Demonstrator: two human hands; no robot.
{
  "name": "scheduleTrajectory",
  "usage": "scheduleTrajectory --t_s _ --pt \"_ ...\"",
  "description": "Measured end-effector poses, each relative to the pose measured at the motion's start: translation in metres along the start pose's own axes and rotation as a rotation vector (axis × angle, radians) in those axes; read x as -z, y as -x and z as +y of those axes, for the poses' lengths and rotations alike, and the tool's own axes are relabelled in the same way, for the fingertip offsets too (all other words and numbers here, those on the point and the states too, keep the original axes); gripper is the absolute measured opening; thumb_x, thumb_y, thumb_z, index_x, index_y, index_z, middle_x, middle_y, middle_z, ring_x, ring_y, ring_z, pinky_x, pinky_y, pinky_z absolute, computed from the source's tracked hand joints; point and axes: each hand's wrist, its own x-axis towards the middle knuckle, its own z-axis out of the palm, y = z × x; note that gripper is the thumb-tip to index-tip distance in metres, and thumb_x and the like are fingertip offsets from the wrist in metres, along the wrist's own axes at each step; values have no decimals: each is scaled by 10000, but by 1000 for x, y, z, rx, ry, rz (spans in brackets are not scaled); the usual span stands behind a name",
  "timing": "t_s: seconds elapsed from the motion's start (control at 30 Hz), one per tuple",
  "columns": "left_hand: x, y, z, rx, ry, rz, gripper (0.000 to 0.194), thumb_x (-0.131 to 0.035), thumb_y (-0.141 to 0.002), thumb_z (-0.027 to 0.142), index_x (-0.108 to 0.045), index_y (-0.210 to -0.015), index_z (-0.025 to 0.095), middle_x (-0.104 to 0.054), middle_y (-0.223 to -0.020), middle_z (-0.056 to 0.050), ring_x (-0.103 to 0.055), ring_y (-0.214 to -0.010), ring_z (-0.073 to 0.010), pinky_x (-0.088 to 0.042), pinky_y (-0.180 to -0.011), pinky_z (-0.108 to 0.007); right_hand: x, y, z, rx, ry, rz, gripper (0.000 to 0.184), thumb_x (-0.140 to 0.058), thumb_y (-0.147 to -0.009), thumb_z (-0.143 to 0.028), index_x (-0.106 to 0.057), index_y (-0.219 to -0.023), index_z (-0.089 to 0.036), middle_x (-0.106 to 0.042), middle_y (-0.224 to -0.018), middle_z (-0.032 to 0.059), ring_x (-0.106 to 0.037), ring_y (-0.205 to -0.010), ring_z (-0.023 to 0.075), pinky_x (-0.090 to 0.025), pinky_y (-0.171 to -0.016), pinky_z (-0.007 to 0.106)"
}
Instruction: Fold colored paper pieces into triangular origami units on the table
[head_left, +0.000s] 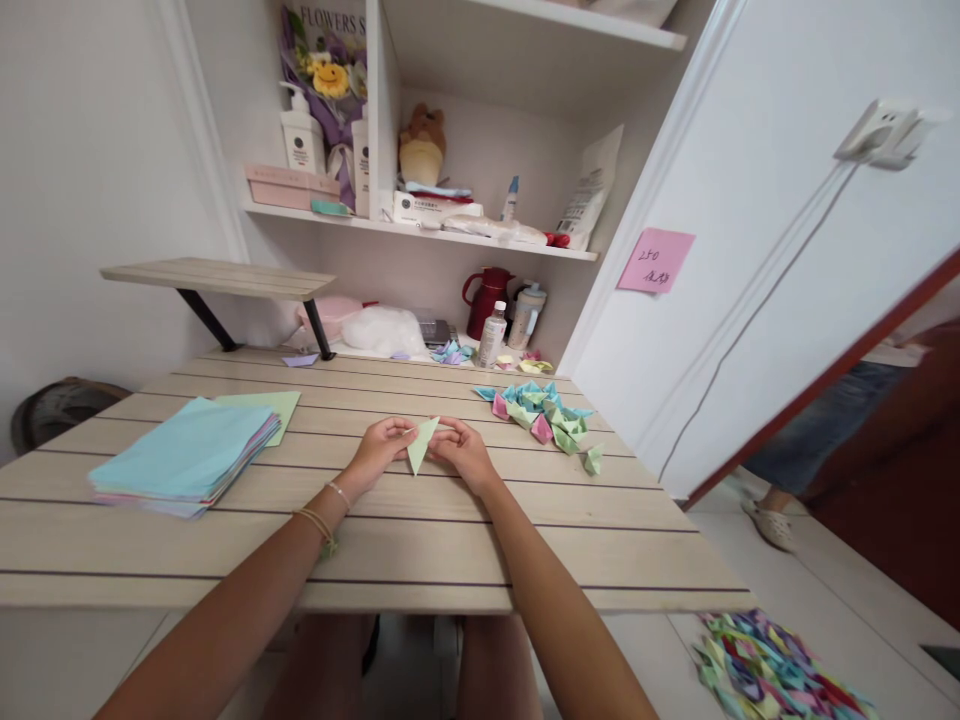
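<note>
A small folded piece of light green paper [421,446] is held up just above the middle of the table, its pointed end down. My left hand [384,446] pinches its left side between thumb and fingers. On the other side my right hand [463,452] grips the upper right edge, fingertips partly behind the paper. To the right lies a cluster of folded paper pieces [541,405] in blue, green and pink. Left of my hands sits a stack of coloured paper sheets [184,450], blue on top, with a green sheet [281,408] sticking out behind.
A small raised shelf [217,275] stands at the table's back left. Behind the table are a clear bottle [492,335], a red jug [487,300] and a tumbler [528,315]. Many folded papers [772,665] lie on the floor at right. A person's leg [810,440] shows in the doorway.
</note>
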Motion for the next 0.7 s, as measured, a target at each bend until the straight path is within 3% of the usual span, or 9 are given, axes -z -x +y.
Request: scheduleTrajectory --t_s 0.7 --pt "1 -1 0 29 85 -8 303 -725 -612 274 -584 -835 125 -651 -816 -71 -634 -708 -156 -518 -643 -273 1 0 1 61 -10 -42 486 -723 -552 -187 -597 -1021 -163 -680 -843 64 -640 -749 182 -514 -713 346"
